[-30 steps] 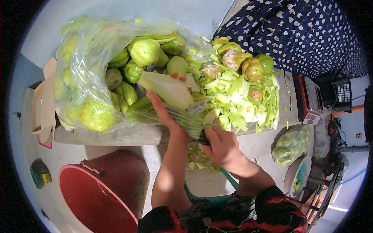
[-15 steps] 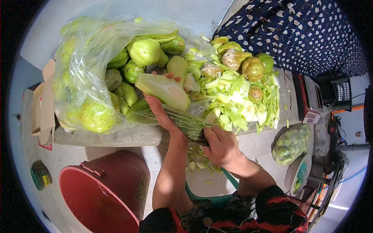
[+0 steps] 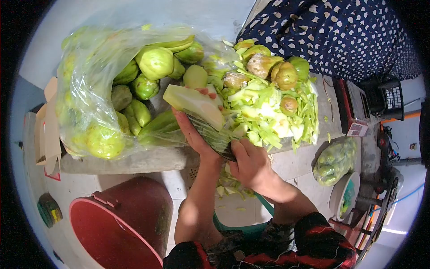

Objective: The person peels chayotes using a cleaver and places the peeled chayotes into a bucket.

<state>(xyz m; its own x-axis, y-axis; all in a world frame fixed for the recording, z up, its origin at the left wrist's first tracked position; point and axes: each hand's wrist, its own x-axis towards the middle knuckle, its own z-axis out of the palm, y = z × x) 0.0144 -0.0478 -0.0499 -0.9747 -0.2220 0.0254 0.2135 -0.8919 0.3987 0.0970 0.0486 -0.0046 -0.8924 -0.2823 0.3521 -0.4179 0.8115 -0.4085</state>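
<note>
While the head view shows the left hand [image 3: 195,136] cradling a peeled chayote [image 3: 190,102] over the bench [image 3: 165,161], thumb and fingers spread round it, presumably for steadiness, the right hand [image 3: 253,163] curls its fingers round a knife [image 3: 210,135], handle hidden, blade close along the fruit. Peelings [image 3: 273,121] lie heaped at right, probably for short reach; whole chayotes [image 3: 154,62] sit bagged at left.

No text is being shown legibly; a pale label [image 3: 357,129] is being displayed on the red device [image 3: 343,105], well right of the right hand [image 3: 251,165], its print too small to read.
</note>
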